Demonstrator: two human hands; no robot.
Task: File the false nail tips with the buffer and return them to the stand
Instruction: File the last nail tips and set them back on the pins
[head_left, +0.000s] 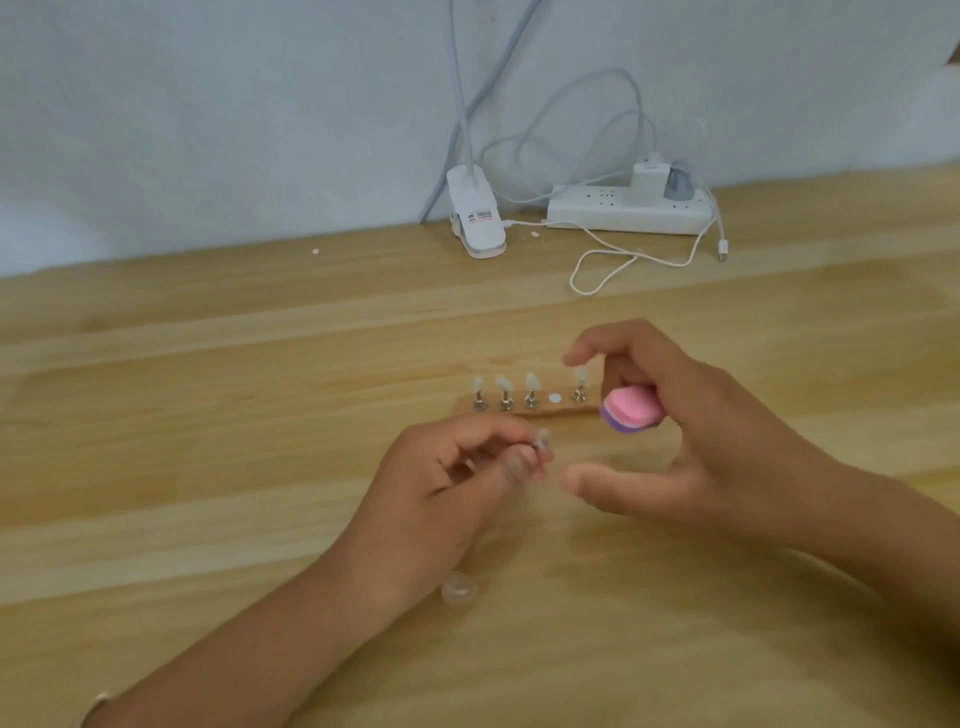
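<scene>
A small wooden stand (540, 412) lies on the table with several metal pegs, each topped by a clear nail tip (531, 383). One spot on it shows only a white disc (555, 399). My left hand (447, 483) pinches a peg with a clear nail tip (543, 441) just in front of the stand. My right hand (696, 436) grips a pink and purple buffer block (629, 409) at the stand's right end, with its thumb and index finger stretched out.
A white clip lamp base (475, 213) and a white power strip (623, 208) with plugs and loose cables (613, 260) stand at the back by the wall. A small clear round cap (460, 590) lies on the wooden table (208, 415) beside my left wrist.
</scene>
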